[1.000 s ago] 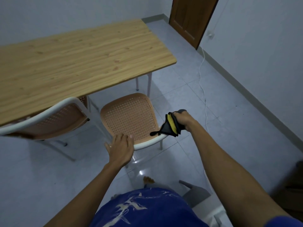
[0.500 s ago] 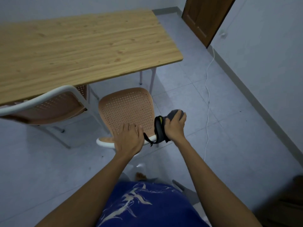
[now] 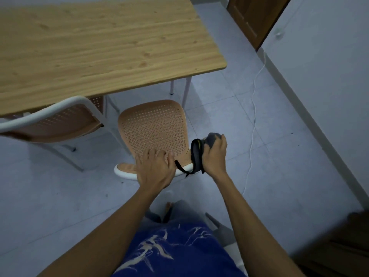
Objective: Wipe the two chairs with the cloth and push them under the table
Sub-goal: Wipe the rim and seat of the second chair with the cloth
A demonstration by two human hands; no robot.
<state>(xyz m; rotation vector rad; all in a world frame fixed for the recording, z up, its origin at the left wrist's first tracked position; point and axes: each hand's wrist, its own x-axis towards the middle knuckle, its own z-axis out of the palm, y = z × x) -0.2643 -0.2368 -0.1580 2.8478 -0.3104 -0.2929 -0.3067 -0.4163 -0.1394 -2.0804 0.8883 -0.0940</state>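
Note:
A chair (image 3: 153, 126) with a tan perforated seat and white frame stands in front of me, just outside the near edge of the wooden table (image 3: 95, 45). My left hand (image 3: 154, 166) grips the top of its backrest. My right hand (image 3: 214, 154) clutches a dark grey cloth (image 3: 197, 154) with a yellow edge and presses it on the right end of the backrest; a black strap dangles from it. A second, matching chair (image 3: 60, 120) stands to the left, its seat partly under the table.
A white cable (image 3: 252, 124) trails over the tiled floor along the right side. A brown door (image 3: 253, 19) is at the back right, beside a grey wall. A dark object (image 3: 339, 244) sits at the lower right corner. My bare foot (image 3: 168, 206) shows below the chair.
My right hand with the cloth has come in from the right onto the backrest's right end, close to my left hand. The chair now sits nearer the table's edge.

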